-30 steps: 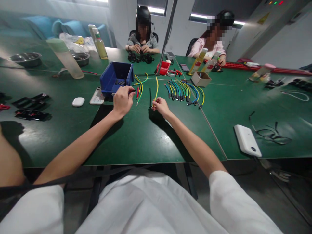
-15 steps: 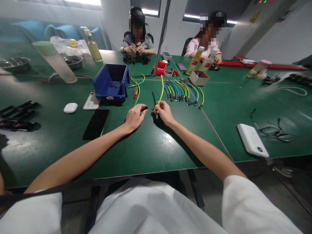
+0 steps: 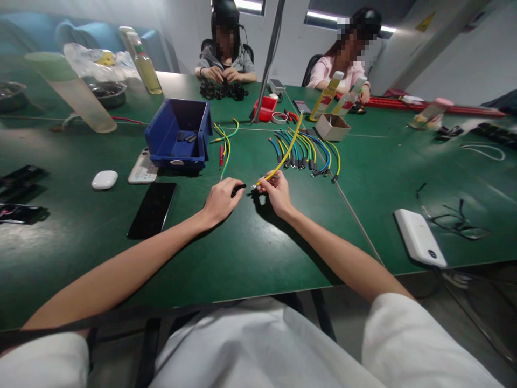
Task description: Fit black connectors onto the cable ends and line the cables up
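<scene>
Pinching a yellow wire in the right grip and a small black piece in the left grip over the desk, apparently aligning facing ends, next needing steady aim.

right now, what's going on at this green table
The person's right hand holds a slender yellow wire with a metal tip; the left hand pinches a small black piece, not touching the wire. Farther back are a row of yellow, green and blue wires and an open blue plastic bin holding small dark pieces.
</scene>
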